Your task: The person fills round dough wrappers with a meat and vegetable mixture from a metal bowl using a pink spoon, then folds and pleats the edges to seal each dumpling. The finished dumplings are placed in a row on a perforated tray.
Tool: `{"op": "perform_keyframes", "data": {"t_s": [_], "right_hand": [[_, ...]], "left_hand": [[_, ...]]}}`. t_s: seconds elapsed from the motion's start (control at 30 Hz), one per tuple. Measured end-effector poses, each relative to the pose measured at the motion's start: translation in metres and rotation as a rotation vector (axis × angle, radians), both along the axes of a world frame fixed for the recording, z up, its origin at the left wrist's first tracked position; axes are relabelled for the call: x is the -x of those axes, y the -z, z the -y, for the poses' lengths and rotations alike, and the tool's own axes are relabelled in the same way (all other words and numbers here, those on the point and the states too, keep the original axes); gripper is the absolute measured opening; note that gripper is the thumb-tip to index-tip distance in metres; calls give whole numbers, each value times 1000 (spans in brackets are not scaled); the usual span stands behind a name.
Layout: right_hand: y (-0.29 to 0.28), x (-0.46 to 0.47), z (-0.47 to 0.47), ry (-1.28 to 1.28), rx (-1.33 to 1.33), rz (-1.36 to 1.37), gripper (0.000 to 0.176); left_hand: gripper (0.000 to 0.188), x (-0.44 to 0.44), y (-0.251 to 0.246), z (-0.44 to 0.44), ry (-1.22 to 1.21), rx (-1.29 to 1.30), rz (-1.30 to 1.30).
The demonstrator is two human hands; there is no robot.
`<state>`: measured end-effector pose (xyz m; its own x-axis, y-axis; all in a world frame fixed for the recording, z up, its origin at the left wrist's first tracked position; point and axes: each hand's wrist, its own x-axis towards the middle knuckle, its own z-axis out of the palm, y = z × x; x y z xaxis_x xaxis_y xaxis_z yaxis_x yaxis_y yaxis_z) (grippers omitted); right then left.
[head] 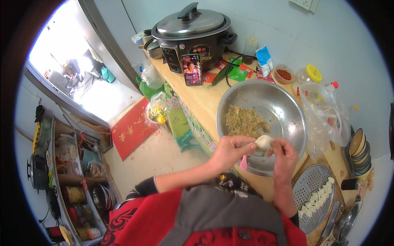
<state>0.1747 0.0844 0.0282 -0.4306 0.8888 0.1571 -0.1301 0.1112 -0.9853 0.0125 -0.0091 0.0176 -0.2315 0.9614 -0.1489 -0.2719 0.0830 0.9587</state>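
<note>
Between my two hands is a folded dumpling (264,143) of pale dough, pinched at both ends above a wide steel bowl (291,147). My left hand (235,147) grips its left end with thumb and forefinger, while my right hand (282,150) holds the right end the same way. Minced filling (244,120) with green bits lies in the bowl's left part. Below my left fingers shows a pink handle (243,163); its other end is hidden. Right of my right forearm, a perforated metal tray (311,181) carries rows of shaped dumplings (317,198).
A lidded electric cooker (197,40) stands behind a propped phone (191,70). Along the wall are seasoning packets (238,73), a tub of red chili (283,74) and a plastic bag (320,113). Stacked bowls (360,153) and a knife (331,220) lie right. Shelves (77,181) stand left.
</note>
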Motion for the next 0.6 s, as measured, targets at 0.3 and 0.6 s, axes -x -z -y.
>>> {"op": "perform_keyframes", "data": {"t_s": [0.3,0.6], "right_hand": [[-5,0,4,-48,-14,-35,11],[-16,-7,-5,-83,-290,6,16]], "left_hand": [[13,0,-9,-3,-156,-127,-191],[25,2,-26,-12,-48,-315,-276]]}}
